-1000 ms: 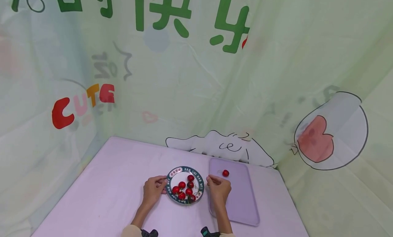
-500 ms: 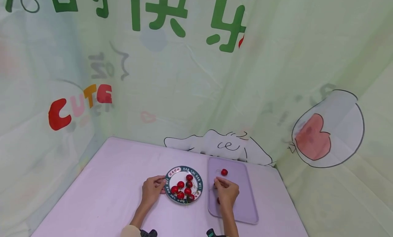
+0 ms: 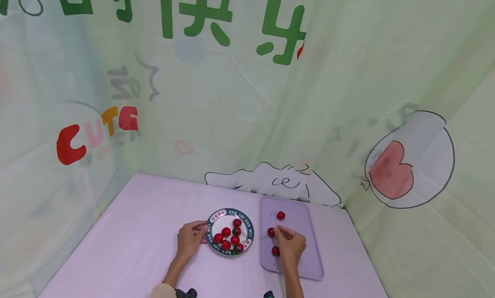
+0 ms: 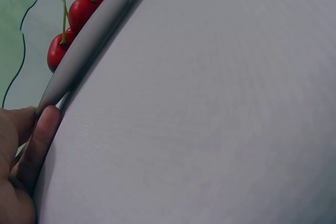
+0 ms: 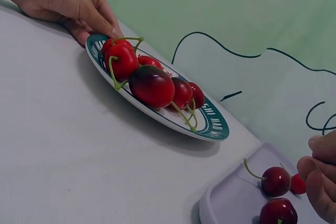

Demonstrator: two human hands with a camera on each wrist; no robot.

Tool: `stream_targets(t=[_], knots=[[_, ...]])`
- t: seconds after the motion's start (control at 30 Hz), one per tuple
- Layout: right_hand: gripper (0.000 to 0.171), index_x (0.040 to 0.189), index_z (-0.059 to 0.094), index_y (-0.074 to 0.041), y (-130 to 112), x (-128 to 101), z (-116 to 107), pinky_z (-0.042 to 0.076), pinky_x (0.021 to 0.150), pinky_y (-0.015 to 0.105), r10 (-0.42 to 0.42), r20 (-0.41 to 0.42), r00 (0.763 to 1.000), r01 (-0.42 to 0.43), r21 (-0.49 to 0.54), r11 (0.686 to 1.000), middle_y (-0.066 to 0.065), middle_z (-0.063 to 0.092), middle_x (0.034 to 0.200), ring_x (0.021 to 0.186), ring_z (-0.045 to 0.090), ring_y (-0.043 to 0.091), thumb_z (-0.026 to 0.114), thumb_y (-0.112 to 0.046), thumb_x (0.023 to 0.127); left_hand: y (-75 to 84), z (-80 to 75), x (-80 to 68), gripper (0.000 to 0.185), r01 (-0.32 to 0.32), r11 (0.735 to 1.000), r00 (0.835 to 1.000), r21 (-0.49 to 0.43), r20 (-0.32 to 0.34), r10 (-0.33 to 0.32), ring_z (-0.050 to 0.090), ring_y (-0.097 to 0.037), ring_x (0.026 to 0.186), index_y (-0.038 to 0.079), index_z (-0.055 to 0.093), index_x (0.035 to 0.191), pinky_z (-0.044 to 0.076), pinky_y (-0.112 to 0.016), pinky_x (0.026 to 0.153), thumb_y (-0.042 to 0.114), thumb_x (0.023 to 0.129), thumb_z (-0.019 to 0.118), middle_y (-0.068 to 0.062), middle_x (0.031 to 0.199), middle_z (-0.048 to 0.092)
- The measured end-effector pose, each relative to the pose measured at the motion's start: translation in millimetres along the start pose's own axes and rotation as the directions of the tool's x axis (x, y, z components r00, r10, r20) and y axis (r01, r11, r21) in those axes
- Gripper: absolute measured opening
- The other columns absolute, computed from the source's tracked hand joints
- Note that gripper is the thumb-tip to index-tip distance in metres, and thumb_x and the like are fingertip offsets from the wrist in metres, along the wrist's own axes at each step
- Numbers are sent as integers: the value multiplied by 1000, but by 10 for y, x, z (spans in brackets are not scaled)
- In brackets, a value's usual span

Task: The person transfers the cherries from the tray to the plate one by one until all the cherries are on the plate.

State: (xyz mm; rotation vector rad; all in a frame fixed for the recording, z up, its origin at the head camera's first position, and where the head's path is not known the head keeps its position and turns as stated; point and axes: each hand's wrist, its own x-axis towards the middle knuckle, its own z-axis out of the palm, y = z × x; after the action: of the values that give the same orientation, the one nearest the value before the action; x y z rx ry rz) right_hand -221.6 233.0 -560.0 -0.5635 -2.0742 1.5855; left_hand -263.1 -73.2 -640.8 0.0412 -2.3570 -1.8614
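Nearest you, a stemmed cherry (image 3: 275, 250) lies on the lilac tray (image 3: 295, 218) beside your right hand (image 3: 291, 245); that hand's fingers are bent just beside a second cherry (image 3: 271, 232), and you can't tell from here whether they hold anything. To its left, your left hand (image 3: 189, 238) pinches the rim of the round plate (image 3: 220, 223), which bears a cluster of red and dark-red cherries (image 3: 226, 232). Farther off, another cherry (image 3: 280, 215) sits toward the tray's far end, and behind the table (image 3: 154, 212) hangs a pale green printed curtain (image 3: 247, 96).
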Motion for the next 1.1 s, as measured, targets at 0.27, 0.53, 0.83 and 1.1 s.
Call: stream_targets(t=[0.27,0.53,0.83,1.1], knots=[[21,110,81,10,39,-11,-86,60,60,13,29,-14,999,-29,2,1000,22,83,94,68,77,9,83,-3,93,25,-9,-10,26,-2,1000,1000,-1,-8,2,71,-9,64,1,78,128,63,-18,60,10,104,74,-9,93,73],[20,109,82,8,93,-58,-167,58,60,11,27,-33,999,-28,-54,998,22,83,93,65,71,-1,84,-4,93,25,-1,-14,26,3,1000,1000,5,-1,-3,71,-9,64,1,78,128,63,-17,61,11,105,73,-9,94,73],[21,108,83,5,178,-116,-270,55,60,10,64,-39,997,-68,-110,992,18,84,93,69,68,-1,85,-7,92,3,9,-9,26,15,1000,1000,8,-1,-15,73,-11,65,1,78,129,63,-18,61,11,105,73,-9,95,74],[20,106,85,3,266,-151,-315,53,60,10,41,-51,998,-48,-142,989,16,84,91,67,69,-2,87,-10,91,7,10,-4,28,21,1000,1000,20,-3,-21,73,-12,65,1,77,131,63,-17,61,12,106,73,-9,96,75]])
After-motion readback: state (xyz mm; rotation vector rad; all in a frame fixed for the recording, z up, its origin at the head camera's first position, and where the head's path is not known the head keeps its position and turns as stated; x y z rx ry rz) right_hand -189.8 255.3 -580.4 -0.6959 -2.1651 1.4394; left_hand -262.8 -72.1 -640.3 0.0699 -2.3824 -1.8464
